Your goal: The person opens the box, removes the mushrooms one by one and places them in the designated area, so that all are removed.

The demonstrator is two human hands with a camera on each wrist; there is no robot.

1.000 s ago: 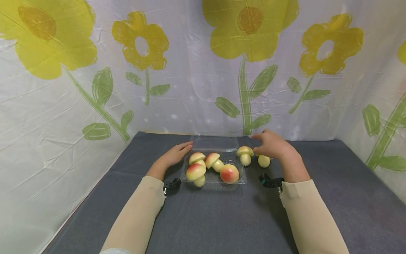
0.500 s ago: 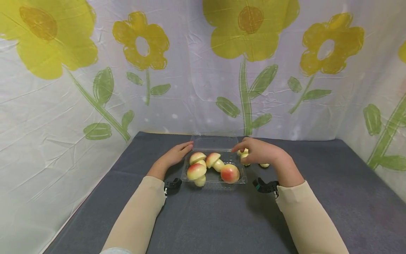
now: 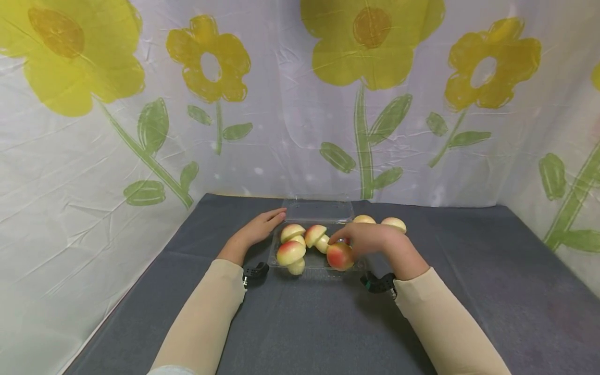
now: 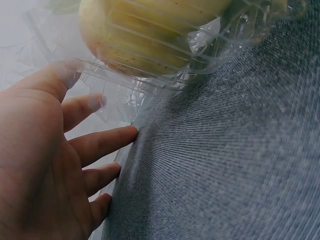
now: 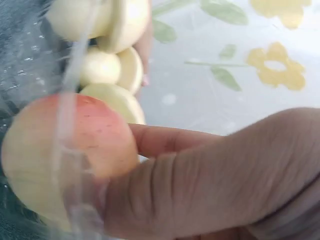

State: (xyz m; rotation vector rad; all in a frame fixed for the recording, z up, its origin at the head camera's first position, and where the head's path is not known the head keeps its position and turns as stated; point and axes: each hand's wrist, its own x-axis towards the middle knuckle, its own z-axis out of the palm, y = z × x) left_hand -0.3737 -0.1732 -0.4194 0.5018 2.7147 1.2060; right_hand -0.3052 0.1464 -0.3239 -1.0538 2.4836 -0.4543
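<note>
A clear plastic clamshell box [image 3: 311, 264] lies with its lid [image 3: 319, 210] folded back, holding several toy mushrooms. One with a red and yellow cap [image 3: 339, 257], at the box's right side, is pinched by my right hand [image 3: 370, 242]. In the right wrist view the thumb presses on this cap [image 5: 75, 137], and a finger reaches behind it. Another red-capped mushroom [image 3: 290, 252] and two more sit on the left and in the middle of the box. My left hand [image 3: 255, 229] rests at the box's left side; its spread fingers touch the clear plastic [image 4: 145, 82].
Two toy mushrooms, one nearer [image 3: 363, 219] and one farther right [image 3: 394, 224], lie on the dark grey cloth [image 3: 309, 323] beyond the right hand. A white curtain [image 3: 267, 104] with yellow flowers hangs behind the table.
My right hand has moved left and nearer, from the loose mushrooms on the cloth to the red-capped one in the box. The left hand has stayed in place.
</note>
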